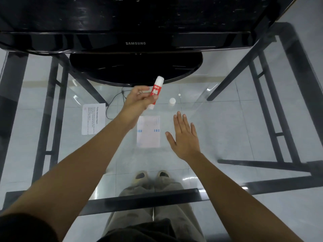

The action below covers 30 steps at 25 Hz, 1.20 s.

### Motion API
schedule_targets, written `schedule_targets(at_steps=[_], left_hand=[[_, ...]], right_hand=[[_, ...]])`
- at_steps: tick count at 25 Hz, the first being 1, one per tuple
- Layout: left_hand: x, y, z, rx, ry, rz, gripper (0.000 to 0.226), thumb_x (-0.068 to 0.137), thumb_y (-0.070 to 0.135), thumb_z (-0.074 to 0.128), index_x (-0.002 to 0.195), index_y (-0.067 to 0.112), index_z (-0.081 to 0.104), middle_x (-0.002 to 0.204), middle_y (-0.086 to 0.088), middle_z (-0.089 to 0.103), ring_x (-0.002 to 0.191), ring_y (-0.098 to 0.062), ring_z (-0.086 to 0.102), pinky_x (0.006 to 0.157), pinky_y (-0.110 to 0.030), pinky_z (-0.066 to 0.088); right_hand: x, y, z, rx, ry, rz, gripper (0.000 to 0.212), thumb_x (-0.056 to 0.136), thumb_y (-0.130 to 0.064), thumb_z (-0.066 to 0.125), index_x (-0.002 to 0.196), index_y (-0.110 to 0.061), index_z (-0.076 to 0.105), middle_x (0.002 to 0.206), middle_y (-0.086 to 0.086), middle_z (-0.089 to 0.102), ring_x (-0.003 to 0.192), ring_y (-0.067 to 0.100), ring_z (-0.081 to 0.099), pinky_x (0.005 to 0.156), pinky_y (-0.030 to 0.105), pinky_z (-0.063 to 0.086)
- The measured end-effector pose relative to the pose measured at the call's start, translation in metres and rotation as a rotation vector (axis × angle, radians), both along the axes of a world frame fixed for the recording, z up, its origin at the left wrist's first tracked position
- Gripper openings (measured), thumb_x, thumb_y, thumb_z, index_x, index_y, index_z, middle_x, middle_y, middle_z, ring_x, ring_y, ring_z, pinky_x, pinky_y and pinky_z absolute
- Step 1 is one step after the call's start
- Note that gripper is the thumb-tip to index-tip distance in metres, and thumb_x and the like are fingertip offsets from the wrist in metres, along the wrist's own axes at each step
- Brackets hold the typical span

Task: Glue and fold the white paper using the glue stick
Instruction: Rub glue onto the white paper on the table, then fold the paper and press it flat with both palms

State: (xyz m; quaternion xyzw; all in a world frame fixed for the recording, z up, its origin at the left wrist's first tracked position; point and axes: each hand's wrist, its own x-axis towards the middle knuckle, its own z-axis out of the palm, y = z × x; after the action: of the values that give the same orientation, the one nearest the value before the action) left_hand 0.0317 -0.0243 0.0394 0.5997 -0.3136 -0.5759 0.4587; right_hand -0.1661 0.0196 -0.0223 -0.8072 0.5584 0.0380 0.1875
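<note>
The white paper (148, 135) is lying flat on the glass counter (227, 128) directly before us. Our left hand (138, 100) is gripping the red-and-white glue stick (156, 91) above the sheet's far edge, fingers curled round the tilted barrel. Our right hand (185, 137) is lying released just beside the paper's right edge, fingers straight and grasping nothing; we cannot tell whether it is touching the glass. A small white cap (172, 101) is standing near the glue stick, a printed report sheet (93, 118) is lying to the left, and a Samsung monitor (135, 43) is looming behind.
</note>
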Motion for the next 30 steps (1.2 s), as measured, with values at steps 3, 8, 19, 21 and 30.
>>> schedule_targets(at_steps=[3,8,19,21,30], left_hand=[[0.002,-0.027,-0.005,-0.111,-0.309,-0.158,0.045,0.077,0.02,0.073,0.117,0.024,0.053,0.096,0.012,0.066,0.084,0.0,0.066,0.067,-0.009,0.047],[-0.004,-0.038,-0.018,-0.205,-0.623,-0.28,0.039,0.078,0.019,0.072,0.113,0.015,0.056,0.102,0.006,0.06,0.09,-0.007,0.058,0.069,0.0,0.038],[-0.009,-0.041,-0.027,-0.227,-0.679,-0.329,0.04,0.079,0.017,0.072,0.114,0.011,0.054,0.11,-0.004,0.062,0.093,-0.011,0.057,0.066,0.009,0.034],[-0.009,-0.039,-0.028,-0.201,-0.678,-0.353,0.049,0.078,0.017,0.072,0.121,0.013,0.05,0.121,-0.007,0.06,0.105,-0.016,0.057,0.082,-0.002,0.038],[0.041,0.044,-0.017,-0.205,-0.93,-0.286,0.046,0.089,0.012,0.057,0.134,0.009,0.043,0.139,-0.013,0.048,0.126,-0.027,0.046,0.106,-0.033,0.034]], right_hand=[[0.0,0.001,-0.005,-0.013,0.031,-0.009,0.073,0.086,-0.06,0.0,0.145,-0.019,-0.01,0.157,0.0,-0.01,0.141,0.016,-0.016,0.113,0.036,-0.008],[0.001,0.0,-0.009,-0.03,0.046,-0.026,0.07,0.088,-0.059,0.003,0.145,-0.02,-0.009,0.157,-0.002,-0.01,0.138,0.013,-0.02,0.112,0.035,-0.01],[0.001,0.001,-0.01,-0.036,0.055,-0.025,0.074,0.083,-0.062,-0.006,0.145,-0.021,-0.011,0.156,-0.002,-0.011,0.14,0.015,-0.017,0.113,0.036,-0.008],[0.001,0.0,-0.01,-0.041,0.06,-0.017,0.073,0.085,-0.062,-0.003,0.145,-0.021,-0.01,0.156,-0.002,-0.011,0.139,0.014,-0.018,0.113,0.035,-0.009],[0.021,0.013,0.015,-0.034,-0.074,-0.131,0.064,0.095,-0.048,0.029,0.145,-0.013,0.011,0.156,0.008,0.015,0.143,0.025,0.016,0.114,0.034,0.011]])
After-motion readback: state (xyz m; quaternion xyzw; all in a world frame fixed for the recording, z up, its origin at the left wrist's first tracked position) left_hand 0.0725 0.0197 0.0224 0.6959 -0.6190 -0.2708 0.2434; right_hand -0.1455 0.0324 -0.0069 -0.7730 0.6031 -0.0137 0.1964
